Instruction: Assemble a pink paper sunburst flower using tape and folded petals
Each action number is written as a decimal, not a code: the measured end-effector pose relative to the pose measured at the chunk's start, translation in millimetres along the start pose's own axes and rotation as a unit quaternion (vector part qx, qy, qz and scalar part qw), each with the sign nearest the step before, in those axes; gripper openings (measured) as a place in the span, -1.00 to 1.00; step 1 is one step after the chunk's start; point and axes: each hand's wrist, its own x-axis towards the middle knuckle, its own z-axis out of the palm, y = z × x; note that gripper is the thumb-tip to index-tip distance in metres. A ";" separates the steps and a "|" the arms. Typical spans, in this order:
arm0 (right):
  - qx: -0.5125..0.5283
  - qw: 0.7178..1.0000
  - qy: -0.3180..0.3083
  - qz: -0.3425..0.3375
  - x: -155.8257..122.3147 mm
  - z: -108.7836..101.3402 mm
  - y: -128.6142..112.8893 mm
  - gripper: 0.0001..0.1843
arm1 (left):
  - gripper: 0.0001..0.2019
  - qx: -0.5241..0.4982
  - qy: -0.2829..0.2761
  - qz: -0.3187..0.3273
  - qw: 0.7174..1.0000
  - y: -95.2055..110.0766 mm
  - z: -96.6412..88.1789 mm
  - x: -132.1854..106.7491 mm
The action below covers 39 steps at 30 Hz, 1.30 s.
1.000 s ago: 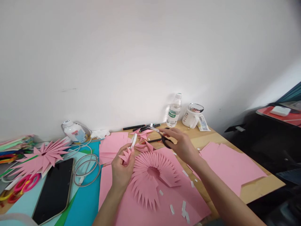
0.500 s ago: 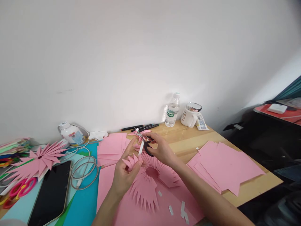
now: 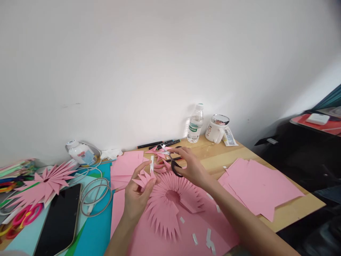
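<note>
My left hand (image 3: 138, 199) is closed around a small folded pink paper piece (image 3: 144, 179) with pointed petals, and a short white strip (image 3: 152, 164) stands up from it. My right hand (image 3: 190, 167) grips black-handled scissors (image 3: 174, 164), blades pointing left toward a small white scrap at their tip. Below both hands lies a large pink spiky paper flower ring (image 3: 170, 201) on a pink sheet (image 3: 160, 234). Loose pink petal pieces (image 3: 160, 154) lie just beyond the hands.
White paper scraps (image 3: 207, 240) dot the pink sheet. A stack of pink sheets (image 3: 258, 186) lies right, near the table edge. Water bottle (image 3: 195, 123), white mug (image 3: 217, 128) and markers (image 3: 157, 144) stand by the wall. Left: finished pink flower (image 3: 45, 179), tablet (image 3: 60, 217), coiled cable (image 3: 97, 192), pink-handled scissors (image 3: 25, 215).
My right hand brought the scissors in from the right to the white strip, then drew back slightly. The strip in my left hand is shorter now. The camera shifted a little.
</note>
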 end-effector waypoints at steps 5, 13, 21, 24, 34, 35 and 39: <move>-0.034 0.998 -0.044 -0.016 -21.3 -11.9 -13.0 -0.41 | -0.81 0.039 0.018 0.003 0.999 -4.3 -0.3 1.3; -0.089 0.994 -0.040 -0.038 -24.8 5.1 -26.4 -0.40 | -0.78 0.083 0.011 0.028 0.996 -2.5 0.9 0.8; -0.149 0.986 -0.015 -0.070 -24.0 8.1 -36.1 -0.39 | -0.70 0.123 0.012 0.080 0.989 2.0 0.5 0.1; -0.162 0.984 -0.020 -0.070 -24.3 8.2 -39.6 -0.41 | -0.77 0.121 0.012 0.094 0.988 2.6 -0.1 0.3; -0.176 0.983 -0.016 -0.055 -26.5 8.9 -43.9 -0.48 | -0.85 0.115 0.003 0.101 0.988 3.7 2.0 -0.3; -0.180 0.982 -0.016 -0.055 -26.8 8.9 -43.5 -0.49 | -0.84 0.108 -0.001 0.096 0.989 3.5 2.2 -0.4; -0.206 0.977 -0.013 -0.058 -27.8 9.6 -40.7 -0.49 | -0.82 0.120 -0.005 0.094 0.988 2.8 1.7 0.5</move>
